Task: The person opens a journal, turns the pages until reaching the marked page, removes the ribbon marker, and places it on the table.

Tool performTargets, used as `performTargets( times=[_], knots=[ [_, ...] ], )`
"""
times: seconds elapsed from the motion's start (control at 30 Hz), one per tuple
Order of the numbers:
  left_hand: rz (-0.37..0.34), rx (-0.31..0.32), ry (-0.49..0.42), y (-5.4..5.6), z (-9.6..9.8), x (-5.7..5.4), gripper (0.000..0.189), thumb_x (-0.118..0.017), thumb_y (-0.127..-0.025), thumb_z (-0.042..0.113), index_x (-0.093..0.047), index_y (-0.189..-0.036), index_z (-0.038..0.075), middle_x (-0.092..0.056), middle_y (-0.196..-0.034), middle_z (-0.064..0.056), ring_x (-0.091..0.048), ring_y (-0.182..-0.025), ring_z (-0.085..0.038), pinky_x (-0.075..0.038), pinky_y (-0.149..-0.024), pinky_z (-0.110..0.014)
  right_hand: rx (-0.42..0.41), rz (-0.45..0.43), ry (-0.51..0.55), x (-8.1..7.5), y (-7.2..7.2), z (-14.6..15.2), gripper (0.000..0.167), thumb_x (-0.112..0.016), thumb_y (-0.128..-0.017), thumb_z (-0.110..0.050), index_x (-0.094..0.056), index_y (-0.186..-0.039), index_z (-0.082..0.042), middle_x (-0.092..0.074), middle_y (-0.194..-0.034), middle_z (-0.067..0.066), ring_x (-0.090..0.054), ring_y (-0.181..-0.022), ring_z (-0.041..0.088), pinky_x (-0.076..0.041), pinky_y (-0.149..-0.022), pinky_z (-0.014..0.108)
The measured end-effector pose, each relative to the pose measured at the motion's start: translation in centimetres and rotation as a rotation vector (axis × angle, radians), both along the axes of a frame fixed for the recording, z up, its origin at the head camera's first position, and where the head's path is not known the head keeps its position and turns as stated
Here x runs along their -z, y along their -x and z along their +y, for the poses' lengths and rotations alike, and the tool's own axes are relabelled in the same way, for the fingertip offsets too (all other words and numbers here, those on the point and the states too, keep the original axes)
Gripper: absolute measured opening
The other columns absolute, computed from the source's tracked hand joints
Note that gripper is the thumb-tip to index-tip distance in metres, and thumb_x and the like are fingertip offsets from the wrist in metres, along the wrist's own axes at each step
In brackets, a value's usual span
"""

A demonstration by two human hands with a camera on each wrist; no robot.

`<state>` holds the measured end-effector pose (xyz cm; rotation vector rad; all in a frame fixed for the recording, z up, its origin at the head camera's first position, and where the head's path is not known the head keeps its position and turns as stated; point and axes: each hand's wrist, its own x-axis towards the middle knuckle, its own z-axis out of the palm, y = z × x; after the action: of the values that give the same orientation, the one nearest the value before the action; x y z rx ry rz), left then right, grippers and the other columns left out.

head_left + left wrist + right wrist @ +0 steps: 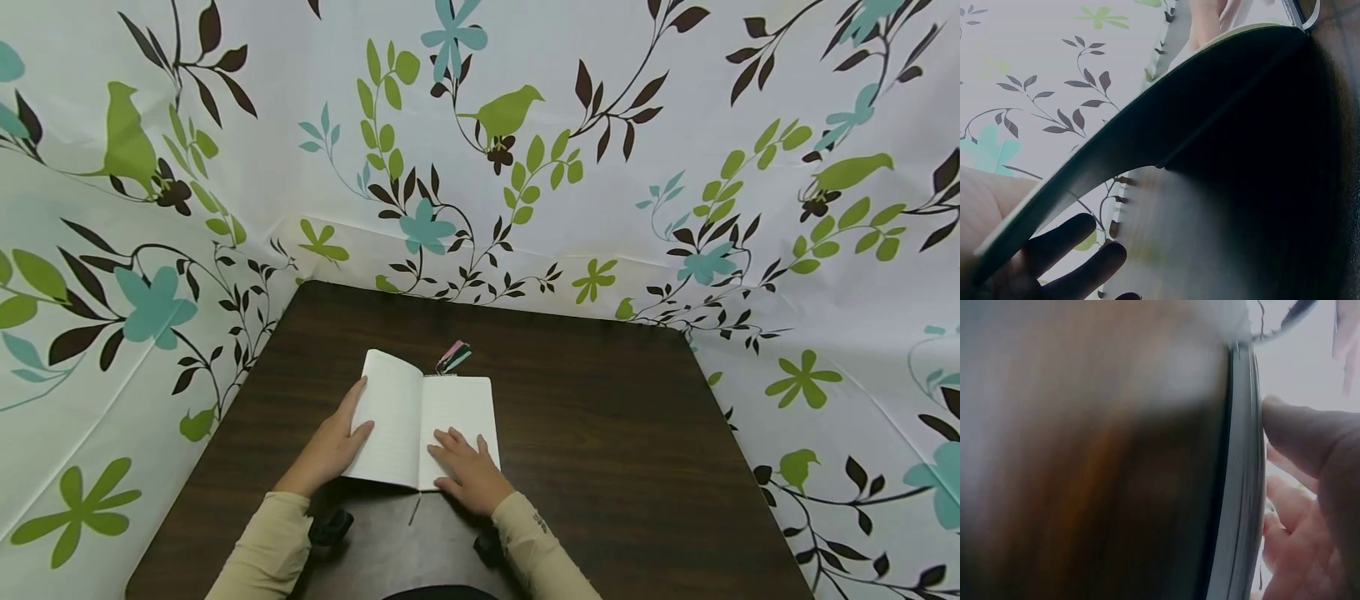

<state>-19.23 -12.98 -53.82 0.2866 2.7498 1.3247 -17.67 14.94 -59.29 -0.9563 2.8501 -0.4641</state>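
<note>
An open notebook (392, 421) with pale pages lies on the dark wooden table; faint lines show on its left page. My left hand (330, 446) grips the left side, thumb on the page and fingers behind the cover. In the left wrist view that dark cover (1166, 119) is raised off the table and bowed, the fingers (1085, 269) beneath it. My right hand (471, 473) rests on the lower right page with its fingers spread. Seen from the right wrist, the thumb (1297, 434) lies against the page block (1238, 481).
Past the notebook's top edge lies a small pink, dark green and white strip-like item (453, 357). A thin ribbon (415, 508) hangs from the spine's near end. The brown table (615, 442) extends right, bordered by a white patterned sheet (645, 208).
</note>
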Motion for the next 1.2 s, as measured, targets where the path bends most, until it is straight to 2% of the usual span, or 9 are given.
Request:
performTargets(
  times=[0.2,0.33,0.47,0.63,0.87,0.93,1.07,1.2],
  knots=[
    [0.030,0.014,0.014,0.1,-0.2,0.2,0.054,-0.053,-0.104,0.010,-0.038,-0.155,0.003,-0.039,-0.155,-0.028,-0.039,-0.140,-0.049,-0.031,-0.111,-0.066,0.075,-0.033,0.001,0.7,0.8,2.9,0.069,-0.066,-0.097,-0.043,-0.042,-0.156,-0.018,-0.032,-0.165,0.004,-0.024,-0.153,0.029,-0.024,-0.113,0.070],
    [0.058,0.010,0.018,0.1,-0.2,0.3,0.052,-0.056,-0.102,0.010,-0.043,-0.152,0.002,-0.044,-0.152,-0.029,-0.042,-0.138,-0.049,-0.033,-0.110,-0.066,0.132,-0.092,0.023,0.6,1.2,4.7,0.079,-0.072,-0.092,-0.045,-0.040,-0.157,-0.015,-0.029,-0.166,0.006,-0.021,-0.153,0.031,-0.022,-0.111,0.073],
    [0.088,-0.007,0.050,0.1,-0.3,0.5,0.051,-0.059,-0.102,0.012,-0.045,-0.150,0.001,-0.044,-0.149,-0.032,-0.043,-0.135,-0.051,-0.034,-0.108,-0.067,0.163,-0.152,0.061,0.3,1.5,6.1,0.083,-0.077,-0.088,-0.040,-0.039,-0.158,-0.014,-0.028,-0.166,0.006,-0.021,-0.154,0.032,-0.020,-0.114,0.070],
    [0.153,-0.029,0.122,0.1,-0.4,0.7,0.050,-0.063,-0.099,0.014,-0.051,-0.147,0.002,-0.038,-0.153,-0.033,-0.037,-0.135,-0.056,-0.035,-0.102,-0.072,0.167,-0.211,0.114,0.1,1.6,7.0,0.085,-0.079,-0.087,-0.033,-0.037,-0.158,-0.012,-0.027,-0.167,0.007,-0.020,-0.153,0.033,-0.018,-0.118,0.065],
    [0.307,-0.036,0.288,0.3,-0.2,0.9,0.047,-0.068,-0.097,0.018,-0.060,-0.141,0.004,-0.024,-0.166,-0.018,-0.035,-0.135,-0.049,-0.041,-0.092,-0.073,0.167,-0.213,0.115,0.1,1.7,7.2,0.085,-0.079,-0.087,-0.031,-0.037,-0.158,-0.011,-0.028,-0.166,0.007,-0.021,-0.153,0.033,-0.018,-0.118,0.065],
    [0.332,-0.016,0.307,0.3,-0.1,0.7,0.044,-0.068,-0.097,0.016,-0.062,-0.138,0.004,-0.026,-0.166,-0.016,-0.038,-0.133,-0.048,-0.042,-0.091,-0.073,0.170,-0.214,0.117,0.0,1.7,7.2,0.084,-0.079,-0.087,-0.031,-0.038,-0.158,-0.011,-0.028,-0.166,0.007,-0.021,-0.153,0.033,-0.018,-0.118,0.064],
    [0.319,0.034,0.320,0.1,0.1,0.4,0.039,-0.066,-0.097,0.012,-0.064,-0.136,0.005,-0.039,-0.160,-0.014,-0.046,-0.131,-0.045,-0.041,-0.096,-0.071,0.166,-0.214,0.125,-0.1,1.6,7.1,0.083,-0.079,-0.087,-0.030,-0.038,-0.157,-0.011,-0.028,-0.166,0.008,-0.021,-0.153,0.034,-0.018,-0.117,0.065],
    [0.319,0.049,0.338,0.1,0.1,0.4,0.037,-0.066,-0.097,0.011,-0.066,-0.134,0.005,-0.046,-0.155,-0.014,-0.050,-0.128,-0.042,-0.043,-0.096,-0.070,0.160,-0.202,0.123,-0.1,1.6,7.1,0.083,-0.079,-0.087,-0.030,-0.039,-0.157,-0.011,-0.030,-0.166,0.008,-0.022,-0.153,0.034,-0.020,-0.117,0.065]
  ],
)
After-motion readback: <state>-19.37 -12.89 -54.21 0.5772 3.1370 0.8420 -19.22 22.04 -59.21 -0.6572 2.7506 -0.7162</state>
